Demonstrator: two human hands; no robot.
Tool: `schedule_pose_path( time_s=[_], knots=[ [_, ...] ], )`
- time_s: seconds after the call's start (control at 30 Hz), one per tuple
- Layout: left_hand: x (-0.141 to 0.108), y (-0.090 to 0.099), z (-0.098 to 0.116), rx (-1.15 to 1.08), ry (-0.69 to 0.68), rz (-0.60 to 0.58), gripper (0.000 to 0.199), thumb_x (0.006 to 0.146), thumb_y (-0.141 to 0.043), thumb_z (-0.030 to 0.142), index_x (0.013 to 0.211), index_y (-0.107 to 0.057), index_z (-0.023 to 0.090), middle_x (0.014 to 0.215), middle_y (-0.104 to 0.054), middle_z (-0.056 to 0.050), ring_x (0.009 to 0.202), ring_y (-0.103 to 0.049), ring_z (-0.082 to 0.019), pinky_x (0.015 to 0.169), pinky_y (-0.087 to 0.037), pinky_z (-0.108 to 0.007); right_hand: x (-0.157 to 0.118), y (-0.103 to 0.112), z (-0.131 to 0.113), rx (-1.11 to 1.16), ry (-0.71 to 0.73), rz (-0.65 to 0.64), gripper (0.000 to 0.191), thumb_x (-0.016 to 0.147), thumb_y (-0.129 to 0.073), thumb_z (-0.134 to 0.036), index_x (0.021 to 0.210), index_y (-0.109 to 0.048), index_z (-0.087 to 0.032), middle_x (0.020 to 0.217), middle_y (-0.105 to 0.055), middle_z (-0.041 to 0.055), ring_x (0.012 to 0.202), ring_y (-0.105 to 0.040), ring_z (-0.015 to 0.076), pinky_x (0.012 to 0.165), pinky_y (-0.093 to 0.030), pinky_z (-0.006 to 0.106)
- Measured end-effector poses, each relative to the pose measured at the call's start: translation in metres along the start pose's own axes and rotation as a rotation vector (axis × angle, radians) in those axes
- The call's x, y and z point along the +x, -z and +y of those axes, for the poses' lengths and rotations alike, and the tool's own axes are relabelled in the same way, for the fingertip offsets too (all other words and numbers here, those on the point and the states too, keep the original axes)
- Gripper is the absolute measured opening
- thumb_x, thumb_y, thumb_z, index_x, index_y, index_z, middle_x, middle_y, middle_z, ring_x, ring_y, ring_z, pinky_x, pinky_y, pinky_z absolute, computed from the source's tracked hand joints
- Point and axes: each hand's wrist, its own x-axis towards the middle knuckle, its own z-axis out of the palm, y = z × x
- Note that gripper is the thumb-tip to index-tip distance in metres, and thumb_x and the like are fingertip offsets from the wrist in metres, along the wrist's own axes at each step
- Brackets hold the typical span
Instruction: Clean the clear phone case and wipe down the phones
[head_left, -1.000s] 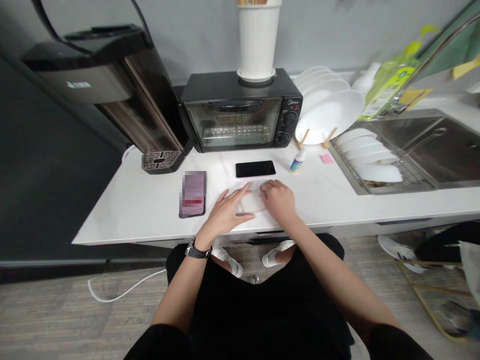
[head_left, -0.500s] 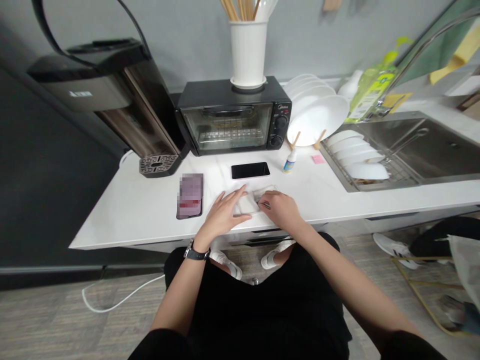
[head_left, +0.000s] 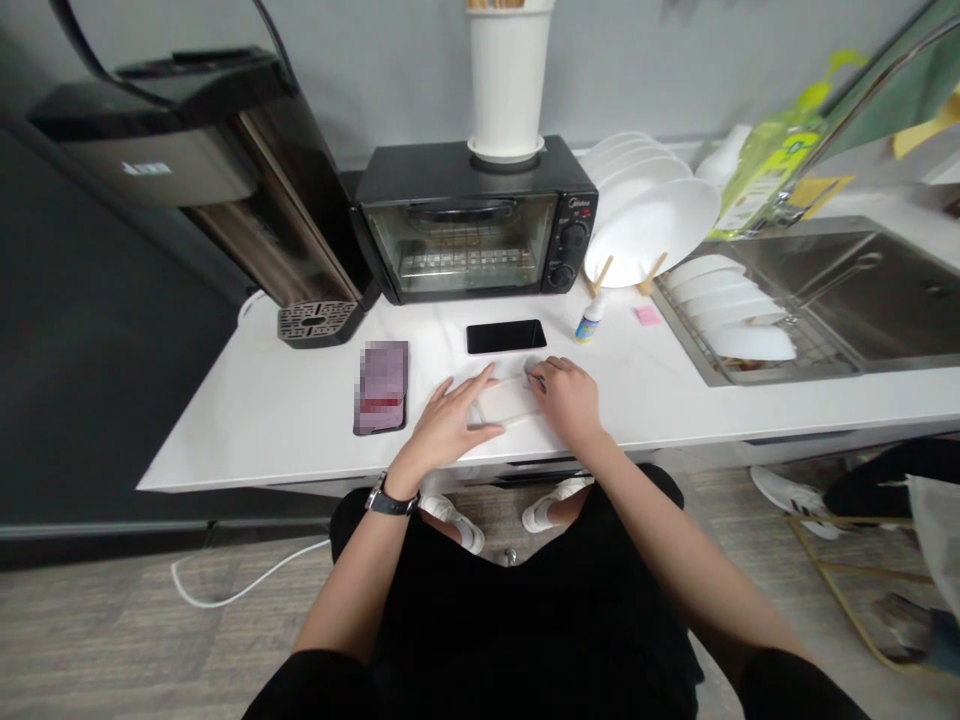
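Observation:
A pale, see-through flat rectangle that looks like a clear phone case (head_left: 510, 400) lies on the white counter near its front edge. My left hand (head_left: 450, 415) rests at its left end, thumb and fingers spread along its edges. Over the right end, my right hand (head_left: 568, 398) is closed in a pinch; a small greyish thing shows at its fingertips, too hidden to name. Just behind lies a black phone (head_left: 506, 337), screen up. A small white bottle (head_left: 589, 322) with a blue and yellow label stands to the right of that phone.
A second phone (head_left: 382, 388) with a blurred screen lies left of my left hand. Behind stand a drinks dispenser (head_left: 292, 200), a toaster oven (head_left: 472, 235) and racked white plates (head_left: 649, 235). A sink (head_left: 840, 290) with bowls and a pink sticky note (head_left: 647, 316) are at right.
My right hand has shifted slightly back and right along the case, baring more of it. My left hand stays in place. The camera view has tilted slightly.

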Motion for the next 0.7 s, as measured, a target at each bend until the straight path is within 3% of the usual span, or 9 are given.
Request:
schedule_pose_path(
  time_s=[0.17, 0.27, 0.47, 0.7],
  knots=[
    [-0.002, 0.001, 0.002, 0.015, 0.005, 0.016, 0.098, 0.105, -0.077, 0.041, 0.186, -0.024, 0.027, 0.184, -0.051, -0.012, 0.168, -0.052, -0.03, 0.148, -0.021, -0.056, 0.004, -0.007, -0.041, 0.218, 0.218, -0.105, 0.02, 0.111, -0.066, -0.015, 0.116, -0.085, -0.018, 0.124, -0.086, 0.012, 0.12, -0.077, 0.0269, 0.102, -0.052, 0.034],
    [-0.003, -0.002, 0.0, 0.041, -0.009, 0.031, 0.098, 0.105, -0.076, 0.038, 0.186, -0.023, 0.026, 0.181, -0.055, -0.012, 0.165, -0.056, -0.03, 0.148, -0.023, -0.054, -0.003, -0.006, -0.046, 0.302, 0.308, -0.141, 0.017, 0.109, -0.07, -0.015, 0.112, -0.086, -0.02, 0.125, -0.087, 0.0085, 0.12, -0.079, 0.0249, 0.104, -0.052, 0.033],
    [-0.003, -0.006, -0.001, 0.043, -0.005, 0.025, 0.102, 0.104, -0.077, 0.047, 0.187, -0.02, 0.03, 0.176, -0.061, -0.009, 0.166, -0.055, -0.029, 0.149, -0.02, -0.058, -0.014, 0.009, -0.006, 0.234, 0.256, -0.209, 0.015, 0.108, -0.073, -0.019, 0.106, -0.088, -0.024, 0.112, -0.09, 0.0043, 0.11, -0.082, 0.0245, 0.099, -0.05, 0.034],
    [-0.003, -0.004, -0.001, 0.022, 0.004, -0.003, 0.103, 0.105, -0.075, 0.05, 0.188, -0.016, 0.034, 0.178, -0.059, -0.007, 0.169, -0.052, -0.028, 0.149, -0.015, -0.058, -0.022, 0.02, 0.043, -0.068, 0.028, -0.041, 0.021, 0.109, -0.066, -0.017, 0.106, -0.087, -0.019, 0.114, -0.089, 0.012, 0.109, -0.079, 0.0279, 0.09, -0.042, 0.037]
  ],
)
